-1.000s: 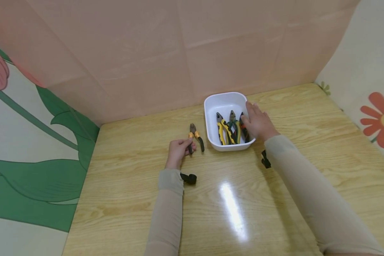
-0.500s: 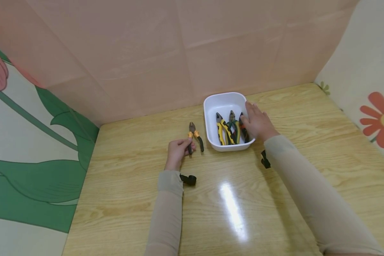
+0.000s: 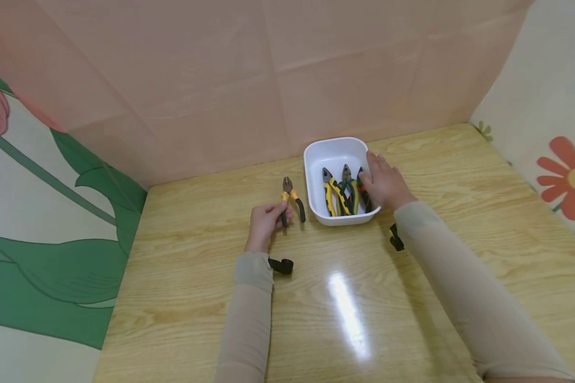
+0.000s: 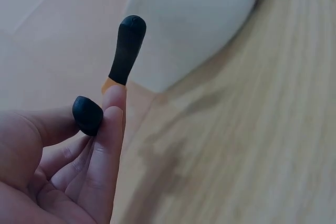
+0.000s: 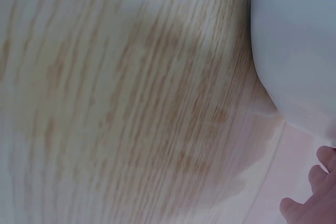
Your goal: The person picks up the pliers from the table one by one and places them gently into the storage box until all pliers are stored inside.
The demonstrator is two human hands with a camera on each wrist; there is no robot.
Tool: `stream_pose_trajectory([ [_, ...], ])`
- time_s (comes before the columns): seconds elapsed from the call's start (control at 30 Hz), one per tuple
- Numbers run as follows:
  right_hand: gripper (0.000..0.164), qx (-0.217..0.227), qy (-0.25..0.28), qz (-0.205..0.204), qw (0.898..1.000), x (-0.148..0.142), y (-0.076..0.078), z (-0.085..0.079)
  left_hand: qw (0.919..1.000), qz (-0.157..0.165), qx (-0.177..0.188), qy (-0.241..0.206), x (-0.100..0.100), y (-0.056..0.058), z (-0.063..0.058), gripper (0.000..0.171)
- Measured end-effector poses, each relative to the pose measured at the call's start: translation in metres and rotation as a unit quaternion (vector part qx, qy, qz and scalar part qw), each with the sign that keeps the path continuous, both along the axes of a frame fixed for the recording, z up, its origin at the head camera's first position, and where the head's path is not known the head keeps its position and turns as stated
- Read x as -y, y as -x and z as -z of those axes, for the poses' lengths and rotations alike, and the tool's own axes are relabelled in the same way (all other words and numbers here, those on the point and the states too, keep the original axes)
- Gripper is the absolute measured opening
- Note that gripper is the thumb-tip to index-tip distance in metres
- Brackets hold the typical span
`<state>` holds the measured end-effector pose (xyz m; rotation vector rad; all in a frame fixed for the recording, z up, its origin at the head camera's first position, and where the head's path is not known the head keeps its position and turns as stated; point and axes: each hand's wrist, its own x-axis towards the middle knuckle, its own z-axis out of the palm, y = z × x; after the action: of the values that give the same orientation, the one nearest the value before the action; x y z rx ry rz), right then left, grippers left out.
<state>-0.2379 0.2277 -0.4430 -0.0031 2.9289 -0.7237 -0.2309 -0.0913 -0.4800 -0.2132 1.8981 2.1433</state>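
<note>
My left hand pinches one handle of a pair of pliers with orange and black grips, its handles spread and its head pointing away from me. In the left wrist view, the thumb and fingers hold one black handle end while the other black handle stands free. A shadow on the table lies apart from the pliers. To the right, my right hand holds the right rim of a white plastic bin, thumb over the edge. In the right wrist view, several fingertips show outside the bin wall.
Inside the bin lie yellow-and-black pliers, green-handled pliers and dark pliers with red marks, partly hidden by the thumb. The wooden table meets a pink sheet behind; a flower-print panel stands at right.
The orange-and-black pliers have shifted slightly away from me with my left hand, their head now farther up in the head view. My right hand stays on the bin.
</note>
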Motion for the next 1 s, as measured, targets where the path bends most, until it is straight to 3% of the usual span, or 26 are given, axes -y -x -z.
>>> stream_pose_trajectory([
  [0.37,0.072,0.004,-0.002,-0.001,1.000,-0.001,0.001,0.000,0.9998,0.013,-0.015,0.009,-0.005,0.000,-0.015,0.035],
  [1.0,0.072,0.006,-0.003,0.005,1.000,-0.003,0.000,0.001,0.9989,0.007,-0.045,0.010,-0.027,-0.001,-0.026,0.035],
])
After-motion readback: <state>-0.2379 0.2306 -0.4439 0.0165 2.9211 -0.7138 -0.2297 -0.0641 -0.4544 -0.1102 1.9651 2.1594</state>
